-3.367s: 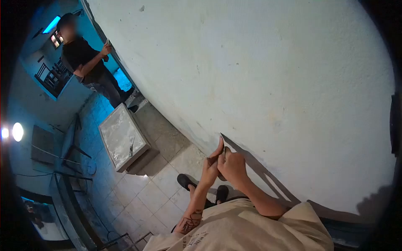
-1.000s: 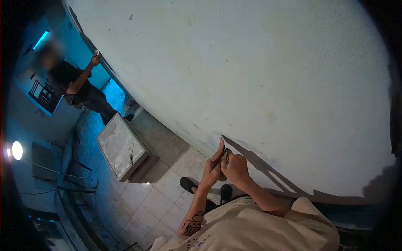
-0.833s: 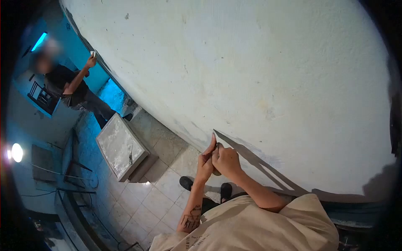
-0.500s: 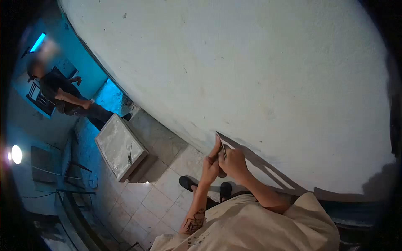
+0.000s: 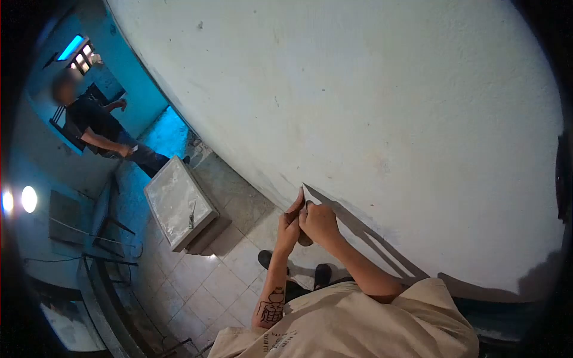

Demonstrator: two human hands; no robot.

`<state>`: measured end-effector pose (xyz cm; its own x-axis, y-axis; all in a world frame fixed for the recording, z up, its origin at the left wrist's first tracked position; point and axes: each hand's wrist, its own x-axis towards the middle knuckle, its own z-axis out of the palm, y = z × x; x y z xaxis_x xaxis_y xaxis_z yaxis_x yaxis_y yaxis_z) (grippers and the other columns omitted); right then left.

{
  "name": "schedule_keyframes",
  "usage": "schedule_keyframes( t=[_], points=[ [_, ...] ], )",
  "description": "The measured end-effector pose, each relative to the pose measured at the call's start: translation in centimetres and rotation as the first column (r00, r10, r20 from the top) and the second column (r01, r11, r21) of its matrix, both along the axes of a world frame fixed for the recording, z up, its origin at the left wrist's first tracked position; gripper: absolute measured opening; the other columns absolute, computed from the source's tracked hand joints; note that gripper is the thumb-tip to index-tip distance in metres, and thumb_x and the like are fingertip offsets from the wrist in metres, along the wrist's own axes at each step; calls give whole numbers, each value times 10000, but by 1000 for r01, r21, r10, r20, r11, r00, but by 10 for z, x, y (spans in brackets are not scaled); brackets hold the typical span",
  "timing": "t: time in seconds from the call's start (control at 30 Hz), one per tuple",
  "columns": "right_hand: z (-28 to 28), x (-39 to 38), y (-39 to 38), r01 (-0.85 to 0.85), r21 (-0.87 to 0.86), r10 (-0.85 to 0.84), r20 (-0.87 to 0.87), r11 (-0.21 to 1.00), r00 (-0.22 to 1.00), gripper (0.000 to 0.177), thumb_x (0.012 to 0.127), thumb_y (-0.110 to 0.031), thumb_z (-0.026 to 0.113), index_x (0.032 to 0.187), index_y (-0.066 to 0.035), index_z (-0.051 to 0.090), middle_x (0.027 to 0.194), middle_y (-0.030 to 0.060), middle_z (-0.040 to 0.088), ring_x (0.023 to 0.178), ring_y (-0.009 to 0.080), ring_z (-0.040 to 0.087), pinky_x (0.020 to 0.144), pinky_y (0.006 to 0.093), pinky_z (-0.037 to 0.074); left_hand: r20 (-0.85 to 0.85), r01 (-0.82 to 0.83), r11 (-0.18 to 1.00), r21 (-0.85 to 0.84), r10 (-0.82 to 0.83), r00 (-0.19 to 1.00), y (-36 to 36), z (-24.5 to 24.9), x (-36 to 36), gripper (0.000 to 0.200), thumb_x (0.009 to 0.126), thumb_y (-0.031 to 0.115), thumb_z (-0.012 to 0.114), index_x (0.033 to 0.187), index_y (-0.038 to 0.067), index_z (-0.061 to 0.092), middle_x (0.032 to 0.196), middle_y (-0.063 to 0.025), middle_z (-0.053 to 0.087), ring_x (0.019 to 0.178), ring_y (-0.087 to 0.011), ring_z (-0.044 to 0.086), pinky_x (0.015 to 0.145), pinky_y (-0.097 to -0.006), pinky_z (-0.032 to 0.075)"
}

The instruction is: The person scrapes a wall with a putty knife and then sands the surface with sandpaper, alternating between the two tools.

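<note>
Close together in front of the pale wall, both of my hands are closed. My left hand [image 5: 287, 232] grips a brown object [image 5: 305, 240], whose rounded lower end shows between the hands. Pressed up against it, my right hand [image 5: 319, 223] holds a thin dark tool [image 5: 307, 204], mostly hidden by the fingers. Its exact shape is too small to tell.
A dusty box-like stand [image 5: 179, 206] with a small metal tool [image 5: 191, 219] on it stands on the tiled floor. Beyond it is a person [image 5: 95, 122] in dark clothes. The pale wall [image 5: 370, 119] rises close ahead. Dark frames [image 5: 110, 298] stand at lower left.
Both hands have shifted slightly left in view, and my right hand now covers more of the thin tool. The view has tilted a little, moving the stand and the person right.
</note>
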<state>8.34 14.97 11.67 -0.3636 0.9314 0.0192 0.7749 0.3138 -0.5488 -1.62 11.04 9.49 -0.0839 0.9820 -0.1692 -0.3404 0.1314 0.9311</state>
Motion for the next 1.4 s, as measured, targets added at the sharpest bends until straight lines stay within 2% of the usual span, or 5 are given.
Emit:
schedule_keyframes(
  t=[0.3,0.77,1.07,1.27,1.4],
  points=[
    [-135,63,-36,-436,-570,657,261,696,707,328,761,-275,532,903,10,606,936,233,590,886,366,568,772,419,452,-66,-192,975,-109,186,980,-105,-92,-4,407,858,28,445,1262,6,402,1247,-113,469,1155,-212,441,924,-311,355],
    [-106,47,-55,-298,-358,277,-110,885,955,263,778,-218,581,830,38,598,773,215,598,713,329,592,640,377,453,-296,-327,934,-144,275,915,-169,-72,-47,398,815,-69,381,1186,36,480,1110,-127,572,1075,-197,506,844,-281,395],
    [-59,-14,-66,-427,-198,313,-430,882,847,380,757,-30,516,1136,-37,545,1038,181,597,837,218,621,699,298,480,-364,-67,998,12,67,929,-136,-52,-79,384,823,-54,390,1182,44,485,1064,-110,592,1009,-174,546,811,-263,416],
    [-51,-44,-94,-345,-677,-346,-668,650,658,349,841,-10,480,1182,-70,523,1125,88,545,949,143,559,757,261,478,-428,47,987,156,25,903,-104,-57,-106,382,808,-41,432,1165,72,507,919,-62,635,820,-121,559,631,-254,407],
    [-92,-46,-98,-356,-572,-287,-745,739,602,327,857,-54,491,1184,-36,509,1105,94,553,949,171,563,836,266,447,-481,78,993,83,-29,876,-101,-37,-113,358,818,-38,402,1144,51,519,931,-103,630,857,-146,580,692,-277,441]
  ],
)
